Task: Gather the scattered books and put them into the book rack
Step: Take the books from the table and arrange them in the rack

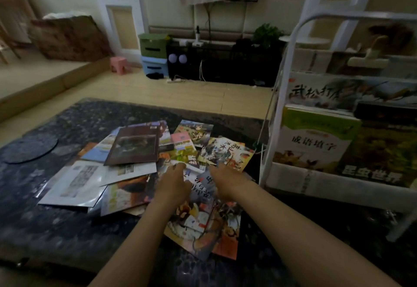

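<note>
Several thin picture books lie scattered in an overlapping pile on a dark patterned mat. A dark maroon book lies on top at the back. My left hand and my right hand both reach into the pile's right half, over a colourful book that lies nearest me. Their fingers touch the covers; whether they grip a book I cannot tell. The white book rack stands at the right with several books upright in its tiers.
The mat lies on a pale wooden floor. A round dark pad lies on the mat's left. At the back wall stand green and blue boxes, a pink stool, a black unit and cables.
</note>
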Demonstrator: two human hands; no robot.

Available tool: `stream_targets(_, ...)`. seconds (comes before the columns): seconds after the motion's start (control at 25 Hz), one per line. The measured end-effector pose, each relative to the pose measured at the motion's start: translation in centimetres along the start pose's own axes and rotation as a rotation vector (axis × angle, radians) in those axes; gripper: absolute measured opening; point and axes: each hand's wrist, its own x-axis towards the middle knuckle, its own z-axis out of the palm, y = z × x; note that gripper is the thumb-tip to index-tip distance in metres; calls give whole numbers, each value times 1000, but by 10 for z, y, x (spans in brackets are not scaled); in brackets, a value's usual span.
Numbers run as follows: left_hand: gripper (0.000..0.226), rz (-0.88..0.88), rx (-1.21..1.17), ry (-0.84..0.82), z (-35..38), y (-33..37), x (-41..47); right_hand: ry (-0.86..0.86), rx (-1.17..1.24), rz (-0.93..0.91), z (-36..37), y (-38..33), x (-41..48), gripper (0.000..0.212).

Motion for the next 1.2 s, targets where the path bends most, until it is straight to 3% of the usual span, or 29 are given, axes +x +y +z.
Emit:
stream_targets(0.24,58,121,-53,-104,37,0,20,-234,-73,71,25,14,42,64)
stream_targets(0.4,60,190,47,-139,50,15,34,-207,-54,82,33,27,47,70)
stream_targets(0.64,54,142,207,-25,61,15,38,-252,-64,91,32,26,46,78)
stream_targets(0.76,57,106,182,-58,64,19,42,-254,-71,103,35,28,48,78)
stream_targets(1.0,61,59,71,-121,55,18,42,-223,-51,84,39,32,45,92)
stream_targets(1.12,50,59,-164,-84,49,20,44,-178,-23,78,39,35,41,90)
stream_targets(1.2,41,73,-309,-3,45,19,46,-132,-12,75,42,38,39,100)
